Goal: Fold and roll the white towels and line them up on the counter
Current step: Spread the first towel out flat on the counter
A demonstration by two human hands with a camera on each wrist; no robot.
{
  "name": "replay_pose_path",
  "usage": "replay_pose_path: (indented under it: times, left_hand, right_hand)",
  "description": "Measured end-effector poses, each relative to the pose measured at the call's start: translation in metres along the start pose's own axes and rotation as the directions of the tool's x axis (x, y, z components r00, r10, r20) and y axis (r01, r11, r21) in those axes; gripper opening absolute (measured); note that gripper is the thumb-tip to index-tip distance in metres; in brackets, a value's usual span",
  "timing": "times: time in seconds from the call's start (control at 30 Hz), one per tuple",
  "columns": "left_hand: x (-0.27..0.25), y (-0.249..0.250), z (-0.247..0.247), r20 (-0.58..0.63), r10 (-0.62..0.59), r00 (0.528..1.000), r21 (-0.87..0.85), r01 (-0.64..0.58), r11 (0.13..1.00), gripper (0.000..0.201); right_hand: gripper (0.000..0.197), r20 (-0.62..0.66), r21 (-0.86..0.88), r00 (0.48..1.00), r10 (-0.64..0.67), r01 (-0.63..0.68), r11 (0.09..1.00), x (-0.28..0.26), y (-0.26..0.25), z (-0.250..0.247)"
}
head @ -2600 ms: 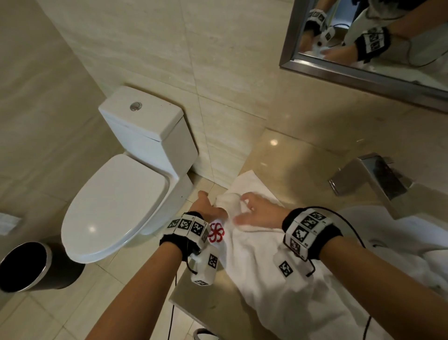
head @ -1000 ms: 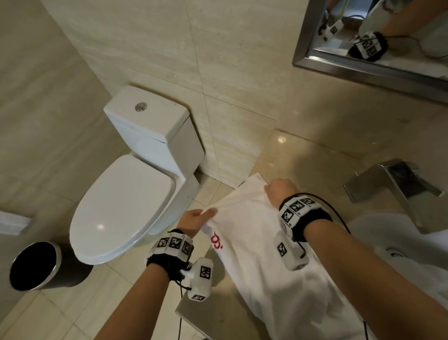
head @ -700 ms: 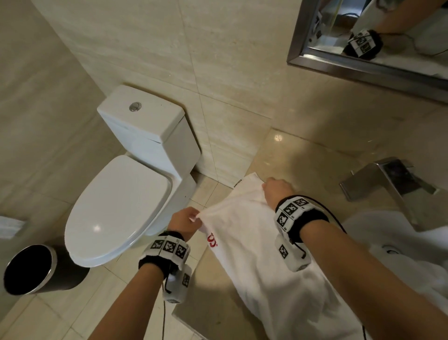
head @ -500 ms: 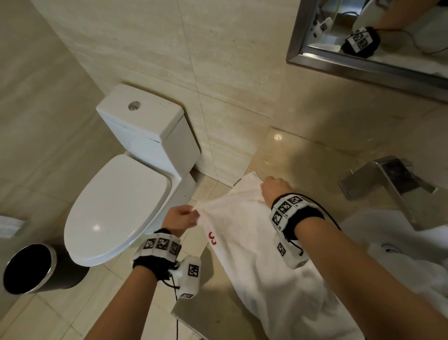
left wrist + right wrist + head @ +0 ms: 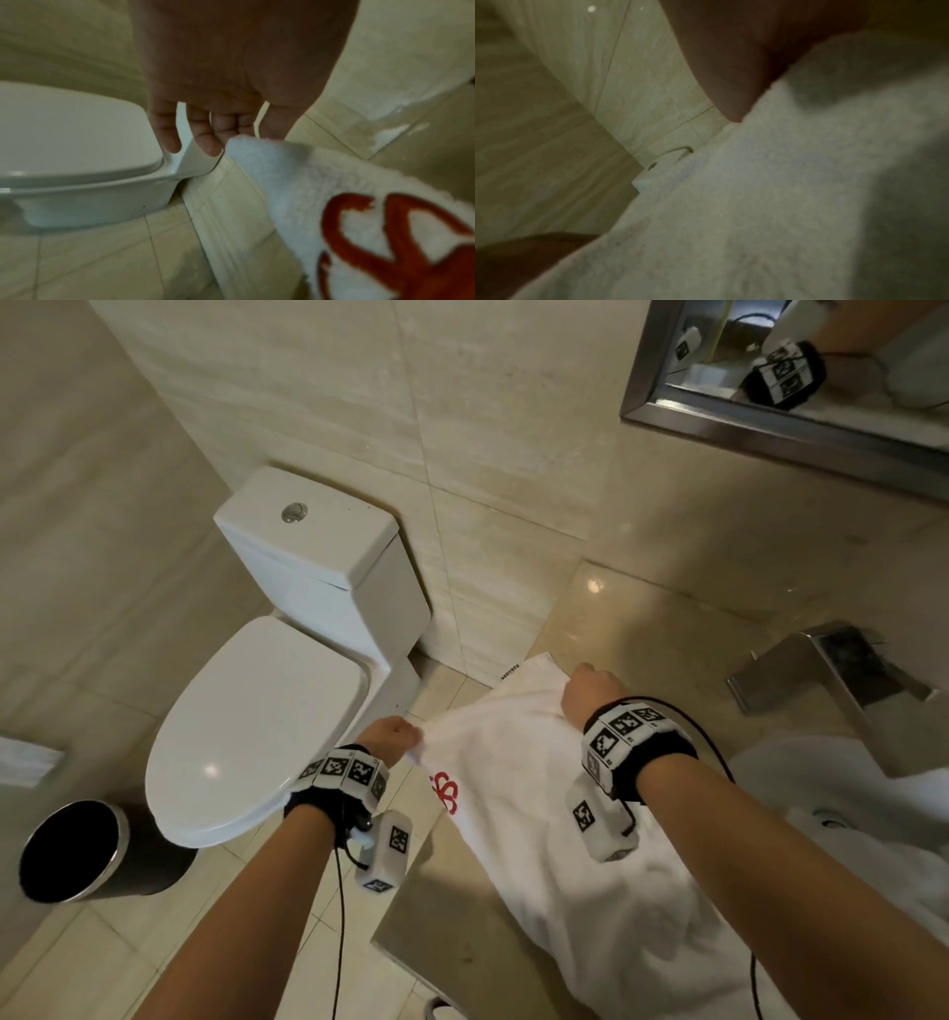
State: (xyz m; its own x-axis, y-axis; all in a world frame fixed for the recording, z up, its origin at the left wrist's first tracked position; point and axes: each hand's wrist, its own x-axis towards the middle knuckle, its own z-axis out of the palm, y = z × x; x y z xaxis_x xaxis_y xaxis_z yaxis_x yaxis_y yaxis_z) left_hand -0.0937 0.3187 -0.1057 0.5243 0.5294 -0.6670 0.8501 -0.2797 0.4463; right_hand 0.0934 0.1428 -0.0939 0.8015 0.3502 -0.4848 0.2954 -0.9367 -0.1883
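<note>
A white towel [image 5: 518, 793] with a red emblem [image 5: 445, 794] lies stretched over the left end of the beige counter [image 5: 631, 629]. My left hand [image 5: 393, 737] pinches its near-left corner out past the counter's edge, above the floor. In the left wrist view the towel's corner [image 5: 246, 146] meets the fingers [image 5: 205, 140], and the red emblem [image 5: 385, 243] fills the lower right. My right hand [image 5: 590, 693] grips the towel's far edge on the counter. The right wrist view is blurred, with towel [image 5: 757, 203] under the hand.
A white toilet [image 5: 267, 711] with its lid down stands left of the counter, a dark bin [image 5: 77, 855] beside it. A chrome faucet [image 5: 832, 670] and a white basin [image 5: 832, 778] holding more white cloth are at the right. A mirror [image 5: 801, 367] hangs above.
The rolled end of the towel has been undone and spread flat. My left hand has drawn its corner out to the left past the counter edge, and my right hand holds the far edge.
</note>
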Motion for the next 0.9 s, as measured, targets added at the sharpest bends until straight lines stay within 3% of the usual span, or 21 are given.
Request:
replay_pose_path:
  times: [0.1,0.2,0.27,0.37,0.43,0.5,0.57,0.6,0.67,0.73,0.8,0.9]
  left_hand:
    - [-0.002,0.005,-0.001,-0.099,0.096,0.99,-0.113,-0.107,0.988,0.013]
    - [-0.002,0.002,-0.003,-0.248,0.14,0.959,-0.231,-0.199,0.953,0.017]
    - [-0.006,0.005,-0.002,-0.239,0.099,0.966,-0.119,-0.13,0.984,0.009]
    - [-0.011,0.013,0.003,-0.162,-0.021,0.987,0.035,0.027,0.999,0.027]
    - [-0.021,0.023,0.009,-0.206,0.098,0.974,0.092,-0.08,0.993,0.034]
    - [-0.033,0.04,0.019,-0.247,0.325,0.913,0.201,-0.28,0.939,0.037]
    - [-0.037,0.061,0.036,-0.106,0.5,0.859,0.31,-0.449,0.838,0.041]
    - [-0.036,0.07,0.047,0.022,0.501,0.865,0.358,-0.474,0.804,0.044]
    - [-0.03,0.08,0.067,0.212,0.361,0.908,0.441,-0.419,0.794,0.054]
    - [-0.03,0.081,0.079,0.228,0.275,0.934,0.464,-0.352,0.813,0.065]
    - [-0.032,0.078,0.079,0.181,0.236,0.955,0.486,-0.295,0.823,0.075]
    - [-0.034,0.081,0.071,0.209,0.14,0.968,0.48,-0.227,0.847,0.087]
  right_hand:
    - [0.034,-0.025,-0.016,0.999,-0.034,0.034,0.999,-0.002,0.001,0.002]
    - [0.037,-0.061,-0.059,0.996,-0.067,0.063,0.996,-0.006,0.003,0.002]
    - [0.041,-0.046,-0.063,0.997,-0.065,0.062,0.996,-0.008,0.002,0.002]
    - [0.048,0.054,0.031,0.998,-0.035,0.034,0.999,-0.007,0.0,-0.004]
    - [0.049,0.092,0.108,0.995,-0.043,0.033,0.994,-0.011,0.005,-0.011]
    - [0.045,0.079,0.204,0.994,-0.074,0.056,0.977,-0.019,0.015,-0.016]
    - [0.037,0.064,0.354,0.992,-0.109,0.079,0.932,-0.031,0.03,-0.02]
    - [0.035,0.089,0.43,0.989,-0.118,0.068,0.9,-0.04,0.038,-0.023]
    - [0.031,0.186,0.505,0.971,-0.151,0.037,0.862,-0.058,0.058,-0.029]
    - [0.022,0.298,0.442,0.933,-0.202,0.053,0.895,-0.073,0.083,-0.031]
    - [0.022,0.416,0.267,0.874,-0.253,0.149,0.952,-0.082,0.104,-0.03]
    - [0.023,0.509,0.174,0.83,-0.228,0.16,0.972,-0.1,0.128,-0.025]
